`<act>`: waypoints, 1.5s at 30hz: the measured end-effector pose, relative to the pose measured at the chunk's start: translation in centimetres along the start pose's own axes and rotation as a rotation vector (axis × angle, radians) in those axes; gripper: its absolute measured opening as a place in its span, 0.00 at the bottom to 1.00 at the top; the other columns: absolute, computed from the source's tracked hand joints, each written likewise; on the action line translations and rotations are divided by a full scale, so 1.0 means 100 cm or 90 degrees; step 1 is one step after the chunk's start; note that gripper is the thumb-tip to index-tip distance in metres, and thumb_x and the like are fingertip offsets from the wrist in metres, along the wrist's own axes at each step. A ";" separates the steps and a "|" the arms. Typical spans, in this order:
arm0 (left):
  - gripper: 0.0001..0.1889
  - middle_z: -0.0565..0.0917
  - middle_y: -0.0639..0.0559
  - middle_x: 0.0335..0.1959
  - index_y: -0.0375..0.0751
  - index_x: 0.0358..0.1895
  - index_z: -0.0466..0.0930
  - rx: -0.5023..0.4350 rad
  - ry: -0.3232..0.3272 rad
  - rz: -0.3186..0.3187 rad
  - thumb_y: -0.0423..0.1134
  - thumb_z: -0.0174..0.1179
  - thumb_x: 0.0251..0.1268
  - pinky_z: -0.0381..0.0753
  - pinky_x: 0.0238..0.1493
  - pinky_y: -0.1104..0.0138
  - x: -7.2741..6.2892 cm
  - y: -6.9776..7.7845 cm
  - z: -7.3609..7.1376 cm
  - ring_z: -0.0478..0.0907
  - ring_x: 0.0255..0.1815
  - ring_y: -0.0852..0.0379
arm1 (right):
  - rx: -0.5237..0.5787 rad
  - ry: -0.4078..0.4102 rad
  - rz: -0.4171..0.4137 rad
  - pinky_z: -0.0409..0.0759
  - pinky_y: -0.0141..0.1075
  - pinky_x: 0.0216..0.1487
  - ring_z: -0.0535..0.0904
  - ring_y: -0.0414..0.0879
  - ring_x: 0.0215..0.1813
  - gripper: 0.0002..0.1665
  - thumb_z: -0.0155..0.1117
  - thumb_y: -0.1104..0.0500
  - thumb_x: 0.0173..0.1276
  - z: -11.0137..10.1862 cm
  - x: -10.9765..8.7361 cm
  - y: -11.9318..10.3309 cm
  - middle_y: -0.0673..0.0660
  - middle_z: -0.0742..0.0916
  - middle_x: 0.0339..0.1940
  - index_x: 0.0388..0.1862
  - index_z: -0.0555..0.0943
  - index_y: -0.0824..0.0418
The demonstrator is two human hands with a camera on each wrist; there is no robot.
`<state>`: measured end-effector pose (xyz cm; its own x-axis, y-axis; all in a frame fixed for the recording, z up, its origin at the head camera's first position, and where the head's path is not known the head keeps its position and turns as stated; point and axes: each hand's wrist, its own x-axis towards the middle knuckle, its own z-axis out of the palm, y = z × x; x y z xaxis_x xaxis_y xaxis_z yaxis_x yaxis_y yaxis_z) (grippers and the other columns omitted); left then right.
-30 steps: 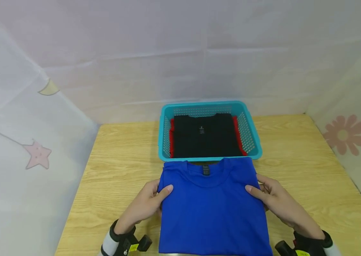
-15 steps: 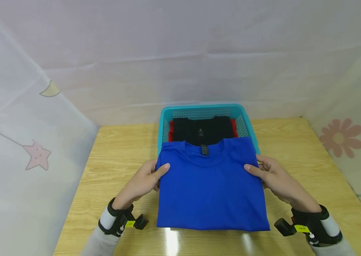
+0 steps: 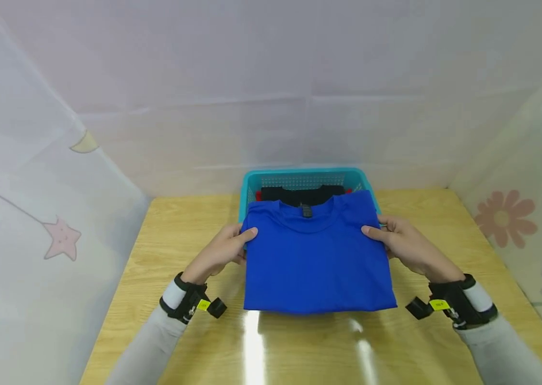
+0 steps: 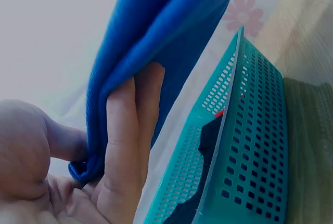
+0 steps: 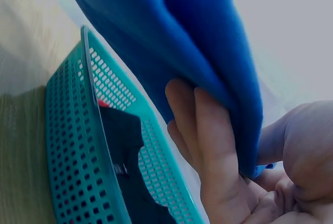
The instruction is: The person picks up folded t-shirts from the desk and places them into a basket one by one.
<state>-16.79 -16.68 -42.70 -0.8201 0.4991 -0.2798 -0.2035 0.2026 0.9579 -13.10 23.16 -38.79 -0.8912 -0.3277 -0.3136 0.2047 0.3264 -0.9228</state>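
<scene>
A folded blue T-shirt (image 3: 319, 262) is held out flat between both hands, its collar and dark label toward the back. My left hand (image 3: 225, 247) pinches the left edge, thumb on top and fingers underneath. On the right edge my right hand (image 3: 403, 243) grips it the same way. In both wrist views the shirt's folded layers hang between thumb and fingers, above the rim of a turquoise basket (image 4: 255, 141). Inside the basket lies a folded black T-shirt (image 5: 130, 156) with a bit of red cloth (image 3: 258, 195) showing beside it. The blue shirt covers the basket's front in the head view.
The basket stands at the back of a wooden table (image 3: 179, 214), close to a white curtain (image 3: 271, 107) behind. Printed cloth with a star (image 3: 62, 238) hangs at the left, and with flowers at the right.
Both hands have carried the blue T-shirt forward, away from the body, until it overlaps the basket. The black T-shirt, fully visible earlier, is now mostly covered.
</scene>
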 end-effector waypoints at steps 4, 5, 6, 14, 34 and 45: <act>0.16 0.85 0.46 0.35 0.34 0.53 0.74 0.006 0.024 -0.012 0.45 0.47 0.83 0.89 0.32 0.59 0.020 0.005 -0.003 0.87 0.28 0.53 | -0.013 0.005 0.004 0.87 0.45 0.48 0.89 0.47 0.46 0.35 0.52 0.49 0.82 -0.016 0.020 0.000 0.56 0.88 0.49 0.75 0.61 0.70; 0.16 0.85 0.46 0.35 0.34 0.52 0.74 0.007 0.029 -0.013 0.45 0.47 0.82 0.89 0.33 0.59 0.025 0.006 -0.005 0.87 0.28 0.53 | -0.014 0.007 0.005 0.87 0.44 0.50 0.88 0.46 0.47 0.35 0.52 0.48 0.82 -0.020 0.026 0.001 0.55 0.88 0.50 0.75 0.61 0.70; 0.16 0.85 0.46 0.35 0.34 0.51 0.74 0.010 0.035 -0.013 0.45 0.48 0.82 0.89 0.33 0.59 0.031 0.008 -0.006 0.87 0.27 0.53 | -0.016 0.010 0.005 0.87 0.44 0.51 0.88 0.45 0.48 0.35 0.52 0.48 0.81 -0.024 0.032 0.001 0.55 0.87 0.51 0.75 0.61 0.70; 0.15 0.76 0.51 0.25 0.39 0.38 0.71 0.059 0.087 -0.014 0.47 0.50 0.81 0.88 0.33 0.62 0.075 0.017 -0.021 0.80 0.23 0.57 | -0.040 0.043 0.026 0.86 0.44 0.56 0.87 0.41 0.49 0.39 0.53 0.46 0.81 -0.046 0.076 0.001 0.64 0.82 0.64 0.80 0.57 0.66; 0.14 0.75 0.44 0.36 0.34 0.43 0.73 0.131 0.144 -0.055 0.44 0.50 0.81 0.89 0.42 0.61 0.133 0.010 -0.040 0.84 0.40 0.49 | -0.040 0.082 0.105 0.86 0.45 0.53 0.85 0.45 0.45 0.34 0.54 0.52 0.81 -0.060 0.137 0.013 0.55 0.86 0.47 0.77 0.63 0.67; 0.09 0.66 0.50 0.29 0.31 0.46 0.71 0.206 0.210 -0.120 0.35 0.46 0.77 0.87 0.30 0.66 0.134 0.013 -0.038 0.72 0.18 0.58 | -0.166 0.126 0.088 0.85 0.38 0.44 0.79 0.44 0.36 0.17 0.57 0.57 0.78 -0.043 0.159 0.010 0.52 0.75 0.28 0.27 0.69 0.60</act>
<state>-30.08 -12.89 -44.97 -0.9212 0.1469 -0.3604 -0.2303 0.5408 0.8090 -28.81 22.09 -43.77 -0.9290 -0.0944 -0.3579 0.2410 0.5798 -0.7783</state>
